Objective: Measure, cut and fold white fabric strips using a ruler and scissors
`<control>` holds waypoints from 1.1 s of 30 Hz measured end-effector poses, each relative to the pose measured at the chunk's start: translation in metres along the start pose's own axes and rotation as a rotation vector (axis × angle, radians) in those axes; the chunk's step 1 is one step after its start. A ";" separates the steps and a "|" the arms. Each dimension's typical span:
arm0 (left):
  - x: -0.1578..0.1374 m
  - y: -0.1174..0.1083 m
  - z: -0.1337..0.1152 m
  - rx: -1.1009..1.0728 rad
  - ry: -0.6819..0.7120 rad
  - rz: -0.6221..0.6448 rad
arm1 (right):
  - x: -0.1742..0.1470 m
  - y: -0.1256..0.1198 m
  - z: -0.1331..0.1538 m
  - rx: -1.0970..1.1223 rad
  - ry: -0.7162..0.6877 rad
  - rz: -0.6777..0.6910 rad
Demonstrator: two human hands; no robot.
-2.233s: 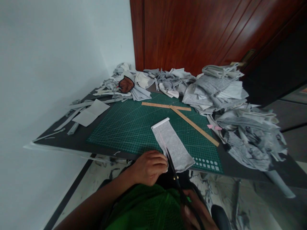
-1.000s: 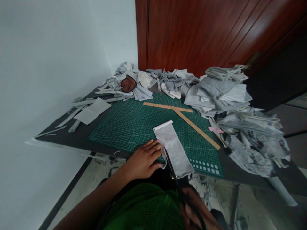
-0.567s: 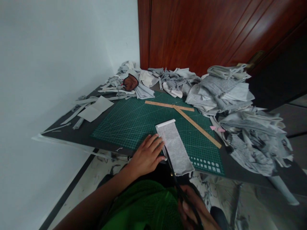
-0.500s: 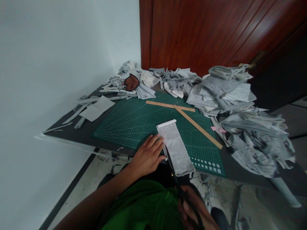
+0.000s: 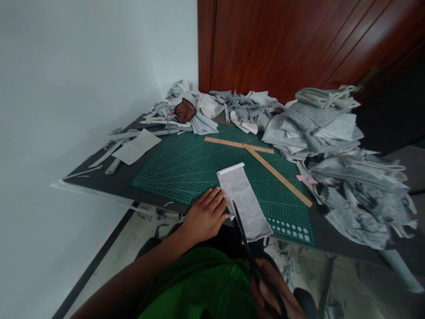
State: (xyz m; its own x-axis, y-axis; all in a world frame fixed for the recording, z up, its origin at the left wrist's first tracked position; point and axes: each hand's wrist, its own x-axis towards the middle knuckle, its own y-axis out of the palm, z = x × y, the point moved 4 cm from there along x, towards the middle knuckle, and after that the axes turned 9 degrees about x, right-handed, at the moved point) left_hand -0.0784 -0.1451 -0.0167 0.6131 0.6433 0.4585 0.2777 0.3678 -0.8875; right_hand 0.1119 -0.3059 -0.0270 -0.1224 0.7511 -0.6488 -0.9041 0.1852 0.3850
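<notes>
A strip of light grey fabric (image 5: pixel 247 199) lies on the green cutting mat (image 5: pixel 179 168), its far end folded or rolled into a pale band and its near end reaching past the table's front edge. My left hand (image 5: pixel 206 217) rests flat with fingers stretched, the fingertips on the strip's left edge and the thumb by its lower left corner. In my right hand (image 5: pixel 275 288) is a pair of black scissors (image 5: pixel 245 237), gripped by the handles. Their blades point away from me, with the tip over the strip's left part. How far the blades are parted is unclear.
Two wooden rulers (image 5: pixel 279 176) cross on the mat beyond the strip. Heaped grey fabric (image 5: pixel 318 128) fills the table's right side, and more scraps (image 5: pixel 206 106) lie along the back. A pale sheet (image 5: pixel 137 146) lies at the left. Wall and wooden door stand behind.
The scissors' tip has shifted slightly right over the fabric strip. My left hand stays pressed at the strip's left edge. The whole view has moved a little.
</notes>
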 end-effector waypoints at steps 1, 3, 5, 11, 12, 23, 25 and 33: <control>-0.001 -0.001 0.000 -0.001 0.015 -0.033 | 0.000 0.001 0.001 0.000 0.010 0.000; -0.004 -0.003 -0.002 -0.027 0.080 -0.095 | 0.001 0.003 0.002 0.016 0.036 -0.005; -0.009 -0.002 -0.005 -0.075 0.146 -0.107 | 0.002 0.005 0.001 0.041 0.056 -0.005; -0.018 0.004 -0.008 -0.166 0.097 -0.048 | 0.004 0.008 0.003 0.072 0.066 -0.004; -0.018 0.004 -0.008 -0.172 0.078 -0.040 | 0.004 0.008 0.004 0.064 0.071 0.003; -0.022 0.011 -0.011 -0.080 0.106 -0.074 | 0.009 0.009 0.019 -0.096 -0.025 0.038; -0.022 0.011 -0.011 -0.085 0.101 -0.076 | 0.013 0.009 0.019 -0.117 -0.034 0.048; -0.022 0.011 -0.011 -0.108 0.084 -0.056 | 0.023 -0.002 0.011 -0.162 -0.031 0.099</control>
State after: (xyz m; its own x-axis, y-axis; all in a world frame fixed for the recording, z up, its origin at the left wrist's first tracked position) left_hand -0.0811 -0.1623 -0.0374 0.6529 0.5640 0.5056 0.3883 0.3239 -0.8627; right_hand 0.1156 -0.2818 -0.0354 -0.2041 0.7800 -0.5915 -0.9426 0.0066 0.3339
